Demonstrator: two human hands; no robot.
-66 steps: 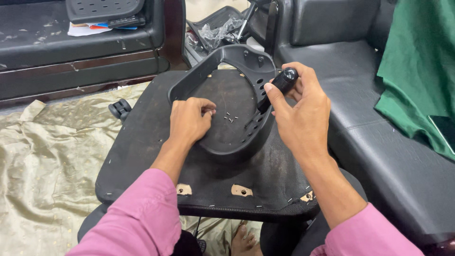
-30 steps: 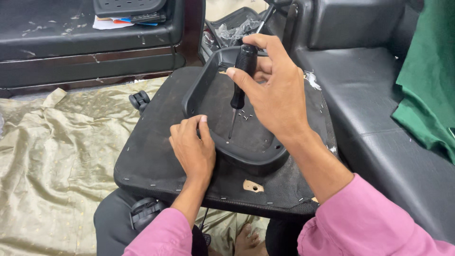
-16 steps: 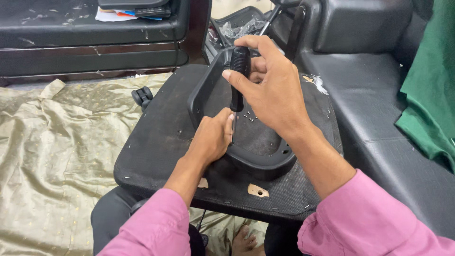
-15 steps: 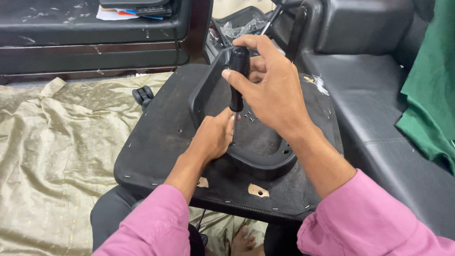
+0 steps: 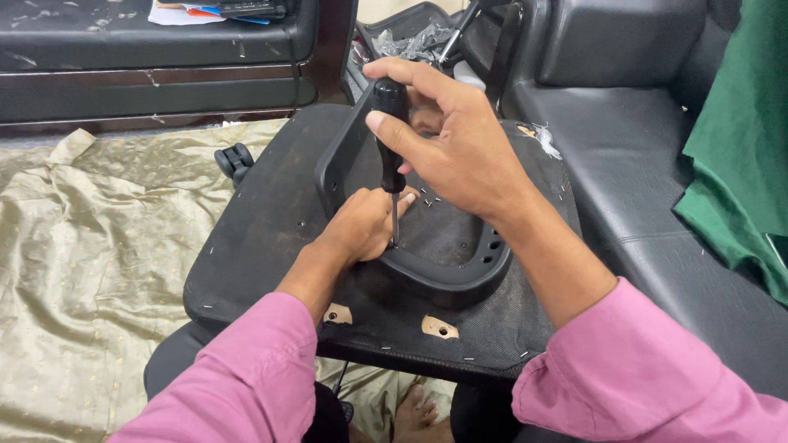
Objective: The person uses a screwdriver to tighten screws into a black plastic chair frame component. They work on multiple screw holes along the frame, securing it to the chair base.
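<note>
Head view: a black seat base (image 5: 271, 205), covered in fabric and stapled along its edges, is laid flat across the person's lap. A black plastic bracket (image 5: 447, 275) with a raised curved rim is set on the middle of the base, its rounded end toward the near edge.

The right hand (image 5: 447, 143) is held above the bracket, wrist bent and forearm coming in from the lower right corner in a pink sleeve (image 5: 648, 369). Its grip is closed around the black handle of a screwdriver (image 5: 391, 148), which is held upright, thumb on the near side and fingers curled over the top. The metal shaft points straight down, with its tip at the bracket's inner floor, just beside the left hand.

The left hand (image 5: 365, 226) is laid inside the bracket, fingers curled loosely against the floor at the screwdriver tip; its grip is not closed on anything that can be made out.

A wrinkled beige cloth (image 5: 90, 262) is spread on the floor off the base's left edge. A black castor (image 5: 234, 160) lies by the far left corner. Black seating (image 5: 657, 180) and a green cloth (image 5: 743, 156) are seen to the right.
</note>
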